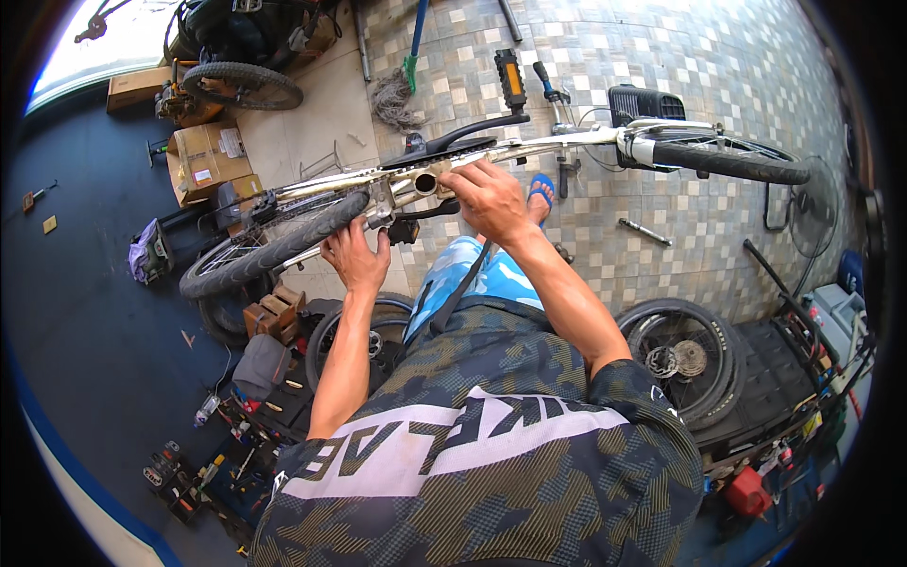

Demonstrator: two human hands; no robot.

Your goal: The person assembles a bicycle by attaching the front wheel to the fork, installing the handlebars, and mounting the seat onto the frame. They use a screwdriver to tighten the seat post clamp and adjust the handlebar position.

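Note:
A pale bicycle frame (557, 140) stretches across in front of me, with a black-tyred rear wheel (274, 248) to the left and a front wheel (727, 163) to the right. The top of its seat tube (425, 184) is a bare round opening with no saddle. My right hand (489, 200) is closed, its fingers curled onto the frame just right of that opening. Lower and to the left, my left hand (357, 257) reaches up to the rear tyre's edge and the metal beside it, thumb spread from the fingers. Its fingertips are partly hidden. A pedal (510, 80) sticks out beyond the frame.
A loose wheel (682, 359) lies at the right on a dark surface, near a red container (748, 491). Cardboard boxes (210, 159) stand at the left. A mop head (397, 102) and a metal tube (646, 231) lie on the tiles. A fan (814, 208) stands far right.

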